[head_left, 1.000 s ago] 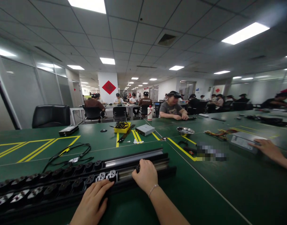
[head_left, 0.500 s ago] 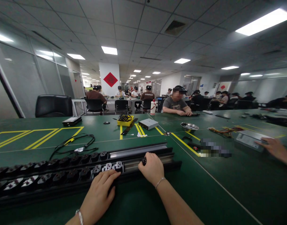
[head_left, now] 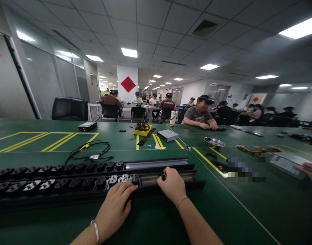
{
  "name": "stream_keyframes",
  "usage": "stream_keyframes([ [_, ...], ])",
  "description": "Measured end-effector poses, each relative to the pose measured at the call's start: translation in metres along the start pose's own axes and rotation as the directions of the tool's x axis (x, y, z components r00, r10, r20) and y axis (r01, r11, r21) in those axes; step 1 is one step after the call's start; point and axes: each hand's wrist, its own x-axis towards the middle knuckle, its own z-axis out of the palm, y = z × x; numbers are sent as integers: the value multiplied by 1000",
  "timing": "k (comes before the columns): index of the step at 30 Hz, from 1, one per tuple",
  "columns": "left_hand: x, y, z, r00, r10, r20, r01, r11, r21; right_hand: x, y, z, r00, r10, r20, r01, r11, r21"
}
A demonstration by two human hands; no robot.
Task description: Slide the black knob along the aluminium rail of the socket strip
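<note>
On the green table (head_left: 156, 217) lie two long black rails side by side, the near rail (head_left: 193, 185) and the far rail (head_left: 156, 165). Rows of black power socket modules (head_left: 99, 182) fill their left parts, while metallic channels show at the right. My left hand (head_left: 117, 206) rests with extended fingers on the near rail's front edge, beside the last modules. Over the uncovered part of that rail, my right hand (head_left: 173, 185) grips a small round black socket module (head_left: 163, 175). Its fingers hide much of this piece.
Beyond the rails are a black cable (head_left: 89, 153), a yellow box of wires (head_left: 142, 128), a grey metal box (head_left: 167, 135) and a metal bowl (head_left: 214, 142). At right, another person's hand (head_left: 310, 171) touches a silver box (head_left: 287, 164). A co-worker (head_left: 200, 115) sits opposite.
The view has swung slightly left, so everything appears shifted right. Both hands keep about the same places at the near rail, and the right hand still grips the socket module.
</note>
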Motion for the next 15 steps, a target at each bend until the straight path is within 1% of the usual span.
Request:
stream_keyframes([
  [7, 0, 2, -3, 1000, -10, -1, 10, 1000, -21, 0, -2, -3, 1000, 4, 10, -4, 1000, -5],
  [15, -1, -1, -1, 1000, -5, 13, 5, 1000, -23, -1, -1, -1, 1000, -3, -18, 3, 1000, -13],
])
